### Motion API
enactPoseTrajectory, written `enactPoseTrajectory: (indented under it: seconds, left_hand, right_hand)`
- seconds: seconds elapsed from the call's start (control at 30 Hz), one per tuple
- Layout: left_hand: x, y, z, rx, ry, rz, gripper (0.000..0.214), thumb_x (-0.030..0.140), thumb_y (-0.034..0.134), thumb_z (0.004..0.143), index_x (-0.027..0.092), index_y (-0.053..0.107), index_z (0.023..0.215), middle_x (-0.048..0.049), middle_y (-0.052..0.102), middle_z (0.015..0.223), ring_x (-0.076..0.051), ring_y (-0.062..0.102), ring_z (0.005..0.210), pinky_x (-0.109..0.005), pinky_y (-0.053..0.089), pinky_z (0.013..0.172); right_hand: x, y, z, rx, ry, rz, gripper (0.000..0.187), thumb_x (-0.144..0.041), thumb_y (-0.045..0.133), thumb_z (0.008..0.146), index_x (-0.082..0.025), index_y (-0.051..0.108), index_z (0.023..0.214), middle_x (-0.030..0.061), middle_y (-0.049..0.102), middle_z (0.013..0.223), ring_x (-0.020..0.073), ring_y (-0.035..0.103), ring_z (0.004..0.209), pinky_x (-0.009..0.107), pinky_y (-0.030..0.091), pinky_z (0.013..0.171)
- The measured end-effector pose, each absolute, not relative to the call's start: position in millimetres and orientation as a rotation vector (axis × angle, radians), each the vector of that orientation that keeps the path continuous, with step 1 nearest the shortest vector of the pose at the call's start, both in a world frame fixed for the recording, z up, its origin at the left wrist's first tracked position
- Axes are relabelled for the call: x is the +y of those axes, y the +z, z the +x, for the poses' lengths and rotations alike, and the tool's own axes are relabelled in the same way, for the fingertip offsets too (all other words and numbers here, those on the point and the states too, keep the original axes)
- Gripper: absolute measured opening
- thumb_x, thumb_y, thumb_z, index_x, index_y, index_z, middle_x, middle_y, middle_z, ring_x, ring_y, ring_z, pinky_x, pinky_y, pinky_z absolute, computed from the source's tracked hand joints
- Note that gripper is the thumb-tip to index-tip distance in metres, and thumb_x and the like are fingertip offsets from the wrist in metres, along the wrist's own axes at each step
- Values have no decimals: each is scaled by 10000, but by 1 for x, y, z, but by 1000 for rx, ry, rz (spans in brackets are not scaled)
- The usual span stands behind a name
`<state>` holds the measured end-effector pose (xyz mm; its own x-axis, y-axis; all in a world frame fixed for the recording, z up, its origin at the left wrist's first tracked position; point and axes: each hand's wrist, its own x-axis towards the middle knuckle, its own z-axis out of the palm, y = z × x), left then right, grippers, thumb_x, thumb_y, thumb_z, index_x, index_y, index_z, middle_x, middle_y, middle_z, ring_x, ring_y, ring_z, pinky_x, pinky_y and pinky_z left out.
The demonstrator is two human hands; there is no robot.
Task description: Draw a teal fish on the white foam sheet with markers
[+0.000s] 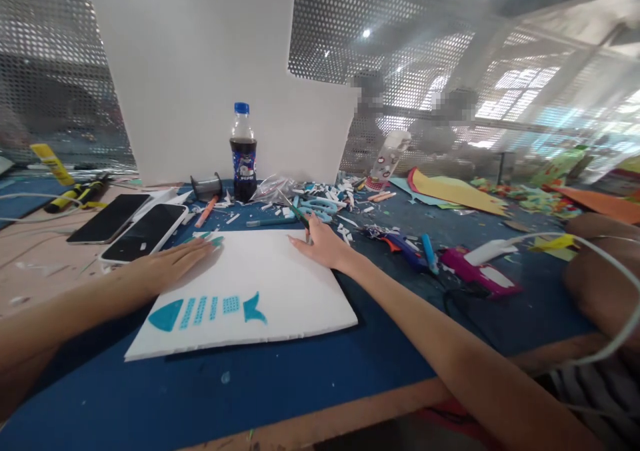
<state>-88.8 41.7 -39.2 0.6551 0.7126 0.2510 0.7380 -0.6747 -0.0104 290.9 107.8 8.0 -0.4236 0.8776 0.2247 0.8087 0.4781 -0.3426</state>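
A white foam-like board lies on the blue tabletop, with a teal fish drawing of separate pieces along its near side. My left hand rests flat near the board's upper left corner, fingers stretched out, beside a small teal patch. At the board's far right edge my right hand is closed round a thin dark green tool with a narrow pointed end. Its exact kind cannot be made out. Light blue scissors lie just behind that hand among white scraps.
A cola bottle stands behind the board. Two phones lie left, near a wire spool. A magenta glue gun with cables, coloured paper and another person's arm are on the right.
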Motion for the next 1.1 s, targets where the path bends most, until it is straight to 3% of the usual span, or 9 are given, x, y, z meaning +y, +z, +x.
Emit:
enactPoseTrajectory:
  seconds: [0.2, 0.37, 0.53, 0.63, 0.73, 0.8, 0.87, 0.93, 1.1]
  left_hand:
    - [46, -39, -83, -1203, -301, -2774, 619, 135, 327, 1001, 230, 276, 1611, -89, 397, 1624, -255, 394, 1496, -406, 376, 1207]
    - [51, -35, -77, -1176, -297, -2828, 656, 166, 373, 1006, 236, 194, 1633, -103, 361, 1641, -265, 359, 1513, -411, 375, 1210]
    - [53, -32, -75, -1187, -323, -2879, 768, 348, 514, 999, 269, 107, 1646, -106, 312, 1659, -307, 391, 1492, -430, 439, 1168]
    - [51, -34, -75, -1268, -420, -2886, 693, 339, 445, 1028, 269, 134, 1643, -86, 333, 1651, -300, 435, 1467, -444, 431, 1172]
    - [49, -37, -74, -1353, -472, -2885, 570, 292, 354, 1049, 250, 273, 1611, -65, 414, 1613, -282, 502, 1423, -420, 459, 1148]
    - [49, -38, -74, -1379, -468, -2880, 541, 265, 326, 1047, 237, 329, 1587, -64, 447, 1593, -285, 530, 1400, -418, 492, 1115]
    - [49, -38, -73, -1387, -472, -2879, 530, 246, 307, 1042, 233, 360, 1570, -62, 474, 1576, -286, 550, 1381, -427, 498, 1108]
    - [49, -38, -73, -1385, -488, -2877, 526, 240, 284, 1042, 234, 370, 1561, -60, 490, 1565, -279, 566, 1367, -426, 495, 1113]
    - [48, -37, -71, -1393, -522, -2861, 520, 236, 279, 1036, 208, 400, 1541, -78, 508, 1550, -290, 574, 1357, -436, 495, 1112]
  right_hand:
    - [118, 11, 291, -2357, 315, -1354, 272, -394, 630, 886, -171, 497, 966, 79, 603, 899, 241, 615, 825, 383, 513, 804]
    - [112, 28, 296, -2273, 255, -1344, 252, -397, 619, 862, -220, 448, 810, 43, 602, 797, 212, 591, 735, 349, 488, 751]
    - [108, 57, 321, -1977, 149, -1351, 290, -472, 459, 962, -207, 502, 854, 70, 661, 803, 226, 645, 766, 328, 486, 737]
    - [111, 70, 340, -1707, 163, -1466, 345, -478, 364, 1008, -193, 527, 905, 76, 674, 831, 212, 656, 726, 310, 502, 686]
    - [112, 82, 358, -1794, -60, -1803, 289, -396, 393, 1022, -168, 557, 954, 105, 683, 928, 226, 658, 863, 325, 491, 804]
    - [111, 90, 372, -1911, -182, -1976, 172, -290, 505, 967, -138, 552, 1031, 153, 663, 1070, 251, 617, 1039, 332, 450, 901]
    - [110, 95, 388, -1977, -147, -2079, 225, -213, 662, 842, -114, 556, 1014, 193, 643, 1089, 292, 588, 1078, 340, 443, 875]
    - [109, 97, 403, -2009, -80, -2218, 290, -191, 778, 715, -135, 560, 898, 197, 634, 1023, 320, 593, 1003, 354, 448, 794]
    - [111, 85, 428, -2031, 47, -2359, 426, -141, 884, 564, -206, 506, 747, 102, 628, 870, 221, 597, 738, 297, 461, 643]
